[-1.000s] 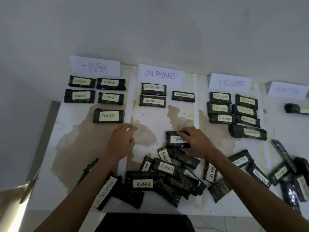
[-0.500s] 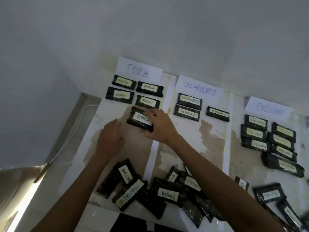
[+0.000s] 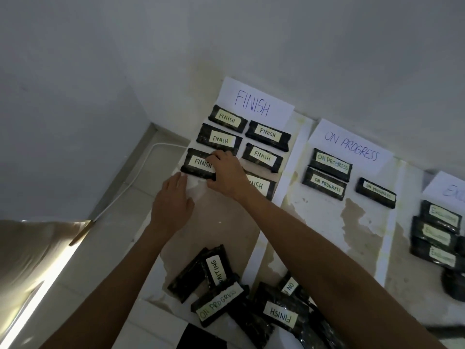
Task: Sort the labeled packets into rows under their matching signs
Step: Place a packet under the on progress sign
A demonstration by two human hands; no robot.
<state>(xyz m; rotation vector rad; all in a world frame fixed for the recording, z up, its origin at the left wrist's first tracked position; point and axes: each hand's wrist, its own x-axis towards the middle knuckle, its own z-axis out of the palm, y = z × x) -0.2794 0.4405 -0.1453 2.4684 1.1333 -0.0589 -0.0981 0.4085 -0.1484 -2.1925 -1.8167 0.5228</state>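
Observation:
My right hand [image 3: 225, 175] grips a black packet labelled FINISH [image 3: 198, 163] at its right end, low in the left column under the FINISH sign [image 3: 254, 104]. Several other FINISH packets [image 3: 266, 134] lie in two columns beneath that sign; one [image 3: 261, 186] is partly hidden by my right wrist. My left hand [image 3: 173, 201] rests flat on the table just below the held packet, fingers straight. Three ON PROGRESS packets [image 3: 328, 187] lie under the ON PROGRESS sign [image 3: 351, 146]. Unsorted packets form a pile [image 3: 279, 316] near the front edge.
EXCLUDED packets [image 3: 437, 233] are stacked at the right under a sign cut off by the frame. The stained white table [image 3: 324, 238] meets the wall at the back; its left edge drops to a tiled floor with a white cable [image 3: 141, 167].
My right hand carried the FINISH packet from the pile to the lower left of the FINISH group. My left hand followed to just below it. The camera swung left.

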